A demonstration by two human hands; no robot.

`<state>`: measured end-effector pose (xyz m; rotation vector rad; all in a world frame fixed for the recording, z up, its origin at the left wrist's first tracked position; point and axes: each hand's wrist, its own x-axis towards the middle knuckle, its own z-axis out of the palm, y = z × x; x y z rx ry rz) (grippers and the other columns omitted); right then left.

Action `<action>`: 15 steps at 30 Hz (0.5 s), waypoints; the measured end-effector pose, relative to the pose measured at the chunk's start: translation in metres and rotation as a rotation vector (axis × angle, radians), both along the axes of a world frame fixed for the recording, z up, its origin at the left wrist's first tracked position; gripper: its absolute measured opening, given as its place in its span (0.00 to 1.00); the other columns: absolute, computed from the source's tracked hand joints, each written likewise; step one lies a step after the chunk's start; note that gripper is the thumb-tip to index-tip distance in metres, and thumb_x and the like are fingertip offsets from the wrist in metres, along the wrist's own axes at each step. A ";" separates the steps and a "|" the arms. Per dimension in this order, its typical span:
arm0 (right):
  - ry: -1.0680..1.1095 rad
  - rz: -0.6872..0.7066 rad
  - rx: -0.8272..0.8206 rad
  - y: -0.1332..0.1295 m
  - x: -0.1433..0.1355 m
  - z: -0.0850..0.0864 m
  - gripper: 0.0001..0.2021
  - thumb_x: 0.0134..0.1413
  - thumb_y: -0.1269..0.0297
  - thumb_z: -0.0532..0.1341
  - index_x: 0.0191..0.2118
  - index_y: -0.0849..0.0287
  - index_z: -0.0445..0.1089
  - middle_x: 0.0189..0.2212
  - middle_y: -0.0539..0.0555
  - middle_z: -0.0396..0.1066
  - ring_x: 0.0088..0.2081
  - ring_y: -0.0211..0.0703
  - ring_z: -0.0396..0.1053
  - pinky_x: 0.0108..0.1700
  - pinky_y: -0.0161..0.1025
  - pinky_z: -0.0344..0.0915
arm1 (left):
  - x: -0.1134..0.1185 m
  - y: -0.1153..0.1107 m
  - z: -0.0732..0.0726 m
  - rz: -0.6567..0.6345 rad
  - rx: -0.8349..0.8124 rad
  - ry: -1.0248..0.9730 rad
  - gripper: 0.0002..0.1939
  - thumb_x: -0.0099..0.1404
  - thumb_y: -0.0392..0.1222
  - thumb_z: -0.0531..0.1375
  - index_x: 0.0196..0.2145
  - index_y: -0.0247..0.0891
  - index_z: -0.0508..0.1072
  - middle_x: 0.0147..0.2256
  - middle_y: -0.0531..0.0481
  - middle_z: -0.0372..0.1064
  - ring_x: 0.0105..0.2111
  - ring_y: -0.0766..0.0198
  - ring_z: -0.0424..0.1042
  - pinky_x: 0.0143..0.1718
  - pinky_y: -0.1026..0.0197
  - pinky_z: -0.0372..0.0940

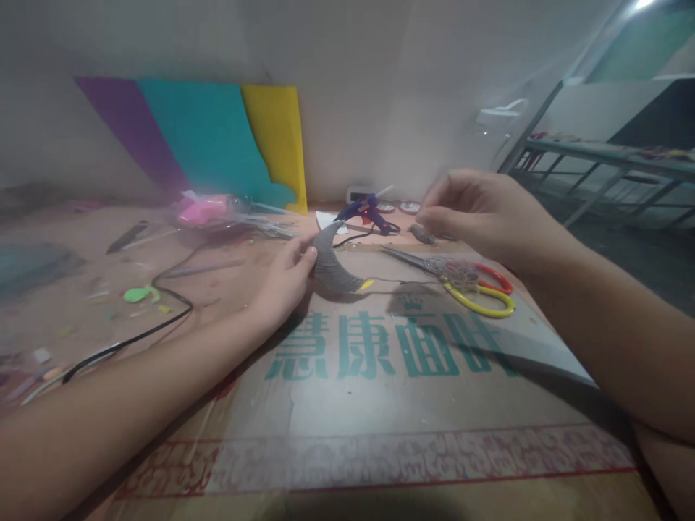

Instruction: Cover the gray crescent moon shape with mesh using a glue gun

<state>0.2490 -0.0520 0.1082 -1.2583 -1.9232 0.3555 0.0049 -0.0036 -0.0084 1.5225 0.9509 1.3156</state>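
Note:
My left hand (290, 278) grips a crescent shape wrapped in grey yarn (332, 262) by its outer curve, thumb on the near side. Bare yellow shows at the crescent's lower right tip. From that tip a thin dark strand (402, 282) runs right towards the scissors (461, 278), which have one red and one yellow handle loop and lie on the cardboard. Raised above the table at the right, my right hand (472, 210) has thumb and forefinger pinched together; what is between them, if anything, I cannot make out. Below its fingertips lies a small grey bundle (421, 233).
A blue glue gun (369, 213) with a lit red light stands at the back. Purple, teal and yellow sheets (206, 137) lean on the wall. A pink package (206, 210), a black cable (163, 325) and scraps lie left. Printed cardboard (347, 412) covers the front.

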 end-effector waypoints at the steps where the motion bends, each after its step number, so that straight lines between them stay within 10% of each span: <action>1: 0.004 0.019 -0.010 0.000 0.000 0.000 0.10 0.51 0.60 0.67 0.27 0.56 0.66 0.24 0.50 0.69 0.27 0.40 0.66 0.27 0.38 0.59 | 0.000 0.001 0.000 -0.003 0.009 -0.002 0.21 0.67 0.43 0.56 0.56 0.37 0.69 0.53 0.43 0.71 0.49 0.57 0.70 0.48 0.58 0.64; 15: -0.404 0.260 -0.235 0.016 -0.014 -0.045 0.15 0.54 0.52 0.64 0.43 0.54 0.77 0.38 0.54 0.78 0.36 0.44 0.72 0.35 0.38 0.64 | 0.000 -0.002 0.006 0.048 0.153 0.044 0.19 0.68 0.44 0.55 0.55 0.35 0.69 0.59 0.41 0.66 0.59 0.56 0.63 0.61 0.53 0.57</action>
